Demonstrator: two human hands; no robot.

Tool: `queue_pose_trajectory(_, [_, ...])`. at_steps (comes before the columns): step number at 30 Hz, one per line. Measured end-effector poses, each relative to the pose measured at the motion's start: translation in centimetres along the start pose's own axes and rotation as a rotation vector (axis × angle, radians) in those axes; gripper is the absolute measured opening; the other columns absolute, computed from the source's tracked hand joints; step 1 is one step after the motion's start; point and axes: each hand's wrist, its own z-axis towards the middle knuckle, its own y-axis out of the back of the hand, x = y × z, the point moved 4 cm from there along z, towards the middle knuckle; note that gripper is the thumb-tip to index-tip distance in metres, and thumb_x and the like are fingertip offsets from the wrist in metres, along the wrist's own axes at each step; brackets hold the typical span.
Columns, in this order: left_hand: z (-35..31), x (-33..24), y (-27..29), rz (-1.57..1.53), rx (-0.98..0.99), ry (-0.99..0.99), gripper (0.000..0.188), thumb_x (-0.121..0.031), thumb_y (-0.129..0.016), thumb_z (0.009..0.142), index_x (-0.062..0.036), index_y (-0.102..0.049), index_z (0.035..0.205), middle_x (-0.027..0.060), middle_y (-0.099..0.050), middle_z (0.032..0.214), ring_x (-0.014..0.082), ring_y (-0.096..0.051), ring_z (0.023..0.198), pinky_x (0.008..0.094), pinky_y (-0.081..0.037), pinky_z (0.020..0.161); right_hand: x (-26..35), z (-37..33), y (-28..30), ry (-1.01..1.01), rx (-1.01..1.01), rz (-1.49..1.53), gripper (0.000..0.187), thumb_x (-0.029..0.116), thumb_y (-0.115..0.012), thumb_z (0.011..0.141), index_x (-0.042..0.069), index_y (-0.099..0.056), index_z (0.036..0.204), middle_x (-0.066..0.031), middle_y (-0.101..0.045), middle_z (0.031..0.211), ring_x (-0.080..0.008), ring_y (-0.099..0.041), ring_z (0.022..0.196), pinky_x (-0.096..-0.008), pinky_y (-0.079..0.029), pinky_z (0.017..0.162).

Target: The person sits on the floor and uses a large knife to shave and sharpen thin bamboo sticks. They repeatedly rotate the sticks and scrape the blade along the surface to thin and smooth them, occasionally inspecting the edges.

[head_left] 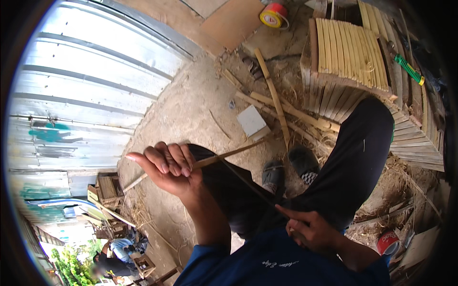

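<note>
My left hand [172, 168] is closed around a narrow bamboo strip [234, 152], its thumb stretched out to the left. The strip slants across my left knee, with one end toward the metal wall and the other over the floor. In my right hand [310, 229], near my lap, is a long thin dark blade-like piece [250, 183], the index finger lying along it. Its far end meets the bamboo strip just beyond my left hand. Its grip is hidden in my palm, so I cannot tell its exact kind.
A slatted bamboo stack [350, 55] stands at the far right, with a green-handled tool [408, 67] on it. Bamboo pieces [274, 93] and a white block [252, 121] lie before my feet. A red can [389, 243] sits right. Another person [117, 260] is at lower left.
</note>
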Motion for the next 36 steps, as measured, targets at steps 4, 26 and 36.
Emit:
queue_pose_trajectory(4, [-0.4, -0.2, 0.1, 0.050, -0.014, -0.012, 0.065, -0.052, -0.027, 0.110, -0.0167, -0.041, 0.057, -0.0033, -0.034, 0.040, 0.0083, -0.032, 0.028, 0.0200, -0.026, 0.030, 1.3, -0.2, -0.4, 0.312, -0.002, -0.126, 0.053, 0.008, -0.041, 0.104, 0.011, -0.036, 0.158, -0.0034, -0.059, 0.084, -0.0080, -0.054, 0.063, -0.0235, -0.048, 0.060])
queue_pose_trajectory(26, [-1.2, 0.3, -1.5, 0.162, -0.155, -0.064, 0.065, -0.053, -0.029, 0.109, -0.0171, -0.038, 0.056, -0.0027, -0.030, 0.043, 0.0087, -0.026, 0.031, 0.0209, -0.021, 0.032, 1.7, 1.3, -0.7, 0.170, -0.019, -0.024, 0.053, 0.007, -0.044, 0.104, 0.008, -0.037, 0.157, -0.0038, -0.061, 0.086, -0.0071, -0.053, 0.063, -0.0242, -0.049, 0.063])
queue_pose_trajectory(36, [-1.4, 0.3, -1.3, 0.163, -0.155, -0.104, 0.065, -0.051, -0.026, 0.110, -0.0165, -0.038, 0.057, -0.0026, -0.030, 0.046, 0.0085, -0.026, 0.031, 0.0205, -0.021, 0.031, 1.6, 2.2, -0.5, 0.107, -0.031, -0.066, 0.051, 0.012, -0.042, 0.106, 0.008, -0.038, 0.156, -0.0013, -0.058, 0.082, -0.0066, -0.050, 0.059, -0.0242, -0.048, 0.060])
